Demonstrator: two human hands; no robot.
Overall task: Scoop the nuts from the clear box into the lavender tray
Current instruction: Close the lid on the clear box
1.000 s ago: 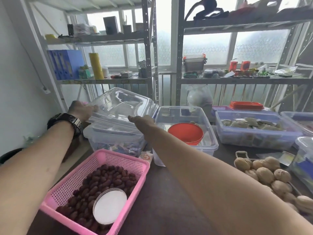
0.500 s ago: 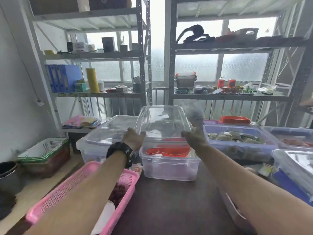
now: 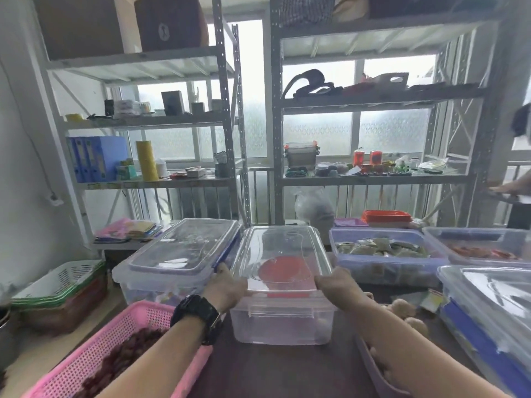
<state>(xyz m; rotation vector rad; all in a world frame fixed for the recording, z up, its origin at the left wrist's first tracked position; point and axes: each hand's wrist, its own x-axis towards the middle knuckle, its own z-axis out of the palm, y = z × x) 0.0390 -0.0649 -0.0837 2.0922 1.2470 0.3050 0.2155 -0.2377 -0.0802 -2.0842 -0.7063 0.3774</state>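
looking at the tabletop (image 3: 273, 369), the clear box (image 3: 283, 326) sits in the middle of it, right in front of the person. a second ago the lid (image 3: 283, 248) was up in the air over the other box (image 3: 178, 262) on the left. now it has come across and lies almost flat on top of the clear box. that looks like closing up, not opening.

the lavender tray (image 3: 373, 377) is low on the right, near the clear box, and only part of it shows. the red bowl (image 3: 284, 271) is inside the clear box, under the lid.

the left hand (image 3: 227, 288) has its grip on the near left corner of the lid, fingers curled on the edge. the right hand (image 3: 337, 285) holds the near right corner the same way.

some nuts (image 3: 402, 308) show to the right of the clear box, and i cannot tell if they are in the tray. i see no nuts in the clear box, so the scooping may be done.

the clear box is longer than it is wide. its long way runs straight away from the person, and one short end faces the person.
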